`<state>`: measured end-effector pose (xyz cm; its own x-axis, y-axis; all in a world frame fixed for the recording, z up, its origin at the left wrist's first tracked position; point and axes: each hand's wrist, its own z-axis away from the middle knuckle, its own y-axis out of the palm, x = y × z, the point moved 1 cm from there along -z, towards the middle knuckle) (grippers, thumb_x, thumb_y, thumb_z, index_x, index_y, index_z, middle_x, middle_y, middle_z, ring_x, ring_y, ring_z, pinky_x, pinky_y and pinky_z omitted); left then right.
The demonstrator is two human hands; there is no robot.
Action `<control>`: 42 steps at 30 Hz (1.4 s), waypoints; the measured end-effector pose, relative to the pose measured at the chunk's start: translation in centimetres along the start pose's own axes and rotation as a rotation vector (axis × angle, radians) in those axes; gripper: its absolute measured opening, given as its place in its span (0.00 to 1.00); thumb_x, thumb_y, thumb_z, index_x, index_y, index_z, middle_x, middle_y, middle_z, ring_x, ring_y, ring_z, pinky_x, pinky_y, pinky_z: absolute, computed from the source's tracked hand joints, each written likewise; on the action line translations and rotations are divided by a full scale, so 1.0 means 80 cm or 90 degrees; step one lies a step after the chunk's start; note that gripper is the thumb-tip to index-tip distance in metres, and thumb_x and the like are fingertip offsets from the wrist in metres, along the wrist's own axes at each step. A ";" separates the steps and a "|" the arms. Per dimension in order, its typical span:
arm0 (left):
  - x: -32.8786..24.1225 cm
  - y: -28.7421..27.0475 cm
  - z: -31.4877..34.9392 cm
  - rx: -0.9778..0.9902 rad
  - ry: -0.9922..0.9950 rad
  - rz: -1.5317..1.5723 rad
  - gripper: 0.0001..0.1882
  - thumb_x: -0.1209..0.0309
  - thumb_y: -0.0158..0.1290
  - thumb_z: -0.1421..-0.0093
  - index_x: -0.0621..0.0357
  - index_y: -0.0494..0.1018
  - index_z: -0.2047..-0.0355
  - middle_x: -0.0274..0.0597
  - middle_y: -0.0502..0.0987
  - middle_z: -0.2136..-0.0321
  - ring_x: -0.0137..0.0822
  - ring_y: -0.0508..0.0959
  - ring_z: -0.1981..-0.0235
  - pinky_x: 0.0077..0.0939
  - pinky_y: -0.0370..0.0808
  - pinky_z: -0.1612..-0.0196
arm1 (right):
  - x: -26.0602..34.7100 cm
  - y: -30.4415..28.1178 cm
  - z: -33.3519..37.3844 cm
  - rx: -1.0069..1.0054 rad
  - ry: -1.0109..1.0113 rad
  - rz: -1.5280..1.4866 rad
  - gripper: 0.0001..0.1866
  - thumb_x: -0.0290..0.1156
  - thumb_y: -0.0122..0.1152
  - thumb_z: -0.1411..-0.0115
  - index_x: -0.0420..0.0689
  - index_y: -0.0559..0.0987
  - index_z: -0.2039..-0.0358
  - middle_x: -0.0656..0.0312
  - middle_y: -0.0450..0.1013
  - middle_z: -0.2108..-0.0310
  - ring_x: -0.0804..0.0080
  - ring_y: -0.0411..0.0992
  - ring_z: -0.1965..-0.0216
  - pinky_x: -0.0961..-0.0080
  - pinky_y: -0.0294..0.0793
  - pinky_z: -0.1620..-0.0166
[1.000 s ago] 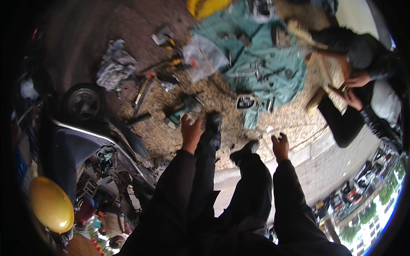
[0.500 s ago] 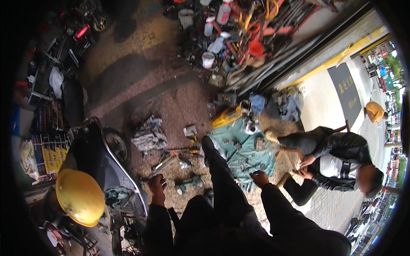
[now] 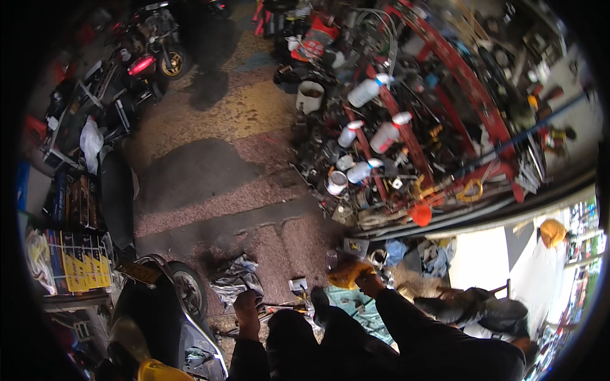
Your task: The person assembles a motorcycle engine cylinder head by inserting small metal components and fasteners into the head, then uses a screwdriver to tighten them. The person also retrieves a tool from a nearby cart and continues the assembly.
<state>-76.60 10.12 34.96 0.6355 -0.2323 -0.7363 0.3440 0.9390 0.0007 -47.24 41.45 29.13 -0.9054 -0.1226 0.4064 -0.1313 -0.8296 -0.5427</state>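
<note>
My left hand [image 3: 246, 306] hangs in front of me, its fingers curled in with nothing visible in them. Below and beyond it lies a crumpled grey cloth [image 3: 235, 280] on the floor. My right hand [image 3: 368, 284] is held out with fingers loosely curled, and I see nothing in it. In the picture it overlaps a yellow object [image 3: 348, 275] on the ground, but seems to hang above it. A green cloth [image 3: 362, 312] is spread below, partly hidden by my right arm and leg. My shoe [image 3: 319, 298] points forward between the hands.
At left stands a scooter [image 3: 143, 311] with a yellow helmet [image 3: 162, 370] near it. Ahead right, spray bottles [image 3: 368, 91], a white bucket [image 3: 309, 96] and red metal frames [image 3: 438, 76] crowd together. A seated person [image 3: 489, 310] is at right. Motorcycles [image 3: 166, 54] stand far left.
My view has tilted up and forward, so the spray bottles and red frames show more fully. The green cloth and seated person sit lower. Both hands remain in front of me.
</note>
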 end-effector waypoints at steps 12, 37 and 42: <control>-0.186 -0.009 -0.277 -0.034 0.085 -0.056 0.17 0.62 0.56 0.39 0.55 0.74 0.52 0.39 0.77 0.59 0.32 0.75 0.60 0.30 0.75 0.60 | 0.330 -0.089 -0.205 -0.147 -0.039 -0.076 0.20 0.45 0.62 0.44 0.40 0.83 0.61 0.51 0.81 0.69 0.58 0.81 0.63 0.65 0.78 0.57; -0.440 0.467 -0.508 0.383 -0.165 -0.319 0.10 0.66 0.53 0.37 0.57 0.76 0.59 0.32 0.76 0.70 0.27 0.76 0.73 0.20 0.71 0.71 | 0.353 -0.254 -0.326 -0.446 0.254 -0.377 0.16 0.40 0.61 0.40 0.39 0.83 0.61 0.56 0.80 0.71 0.69 0.79 0.69 0.70 0.77 0.62; -0.348 0.545 -0.605 0.592 -0.222 -0.438 0.12 0.65 0.53 0.34 0.61 0.73 0.57 0.35 0.76 0.65 0.26 0.76 0.68 0.22 0.75 0.64 | 0.280 -0.231 -0.406 -0.583 0.286 -0.451 0.13 0.36 0.60 0.36 0.38 0.80 0.58 0.60 0.79 0.71 0.75 0.77 0.70 0.75 0.76 0.66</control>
<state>-112.74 69.80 22.72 0.2273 -0.8025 -0.5516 0.9585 0.0842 0.2725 -78.20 71.75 24.35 -0.5549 0.5444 0.6291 -0.7173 0.0701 -0.6933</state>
